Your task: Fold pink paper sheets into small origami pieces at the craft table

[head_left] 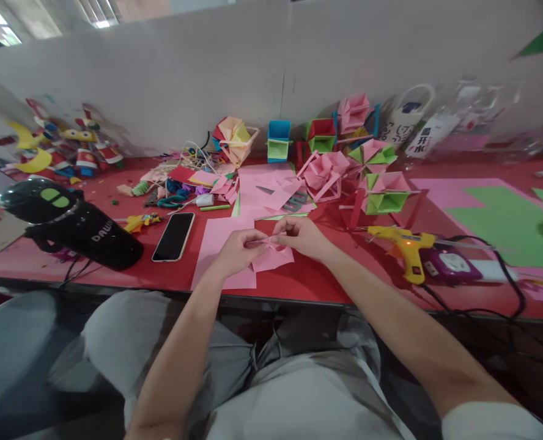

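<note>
Between both hands is a folded piece of pink paper (274, 259), held just above the red table's front edge. My left hand (240, 249) pinches its left side, fingertips and thumb together. From the other side my right hand (304, 238) grips the upper edge with bent fingers, close to the left fingertips. Part of the fold is hidden behind the fingers. Under the left hand lies a flat pink sheet (214, 244). Just beyond the hands, grey-handled scissors (294, 200) rest on more pink sheets (248, 183), partly under a pink piece.
A yellow glue gun (406, 244) with a lit orange light stands right, its cable trailing off the edge. Left are a phone (174, 237), a black tumbler (79, 226) and another yellow glue gun (143, 221). Folded paper models (324, 174) and craft scraps (189, 177) line the back.
</note>
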Motion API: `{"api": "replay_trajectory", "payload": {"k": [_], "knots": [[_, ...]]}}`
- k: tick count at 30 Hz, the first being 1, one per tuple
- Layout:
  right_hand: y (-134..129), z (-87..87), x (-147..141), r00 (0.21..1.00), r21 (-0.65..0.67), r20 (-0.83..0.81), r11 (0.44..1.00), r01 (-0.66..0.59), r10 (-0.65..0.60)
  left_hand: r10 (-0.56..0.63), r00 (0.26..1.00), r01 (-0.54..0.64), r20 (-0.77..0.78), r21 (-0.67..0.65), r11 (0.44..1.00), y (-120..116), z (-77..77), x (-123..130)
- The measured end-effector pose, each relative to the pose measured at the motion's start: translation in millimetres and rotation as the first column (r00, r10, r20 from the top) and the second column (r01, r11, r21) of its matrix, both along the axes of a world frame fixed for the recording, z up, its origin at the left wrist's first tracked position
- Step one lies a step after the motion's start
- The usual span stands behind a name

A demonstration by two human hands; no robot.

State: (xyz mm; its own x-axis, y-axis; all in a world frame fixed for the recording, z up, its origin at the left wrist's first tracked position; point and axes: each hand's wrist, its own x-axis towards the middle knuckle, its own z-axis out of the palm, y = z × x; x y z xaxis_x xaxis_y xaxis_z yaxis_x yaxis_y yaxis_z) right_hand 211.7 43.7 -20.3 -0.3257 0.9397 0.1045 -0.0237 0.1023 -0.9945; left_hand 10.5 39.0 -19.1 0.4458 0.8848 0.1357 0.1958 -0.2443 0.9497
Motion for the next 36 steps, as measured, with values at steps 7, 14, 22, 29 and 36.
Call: {"api": "replay_trajectory", "payload": {"k": [7, 14, 22, 29, 36], "knots": [[0.7, -0.1, 0.5, 1.0, 0.012, 0.004, 1.0, -0.02, 0.02, 0.012, 1.0, -0.012, 0.001, 0.002, 1.0, 1.6, -2.4, -0.3], [0.0, -1.2, 0.8, 0.999, 0.021, 0.013, 0.999, -0.037, 0.036, -0.007, 1.0, 0.008, 0.016, -0.026, 1.0, 3.1, -3.2, -1.1], [2.0, -4.4, 1.3, 0.999, 0.002, 0.013, 0.999, -0.034, 0.034, -0.017, 1.0, 0.017, 0.01, -0.033, 0.999, 2.4, -2.1, -1.9], [-0.3, -3.0, 0.7, 0.999, -0.011, 0.017, 0.999, -0.049, 0.049, 0.021, 0.999, -0.022, -0.029, -0.027, 0.999, 2.1, 0.5, -0.5], [3.7, -7.2, 0.5, 0.999, -0.012, -0.018, 0.999, -0.032, 0.032, 0.076, 0.989, -0.06, -0.125, 0.125, 0.99, -0.5, -0.4, 0.6]]}}
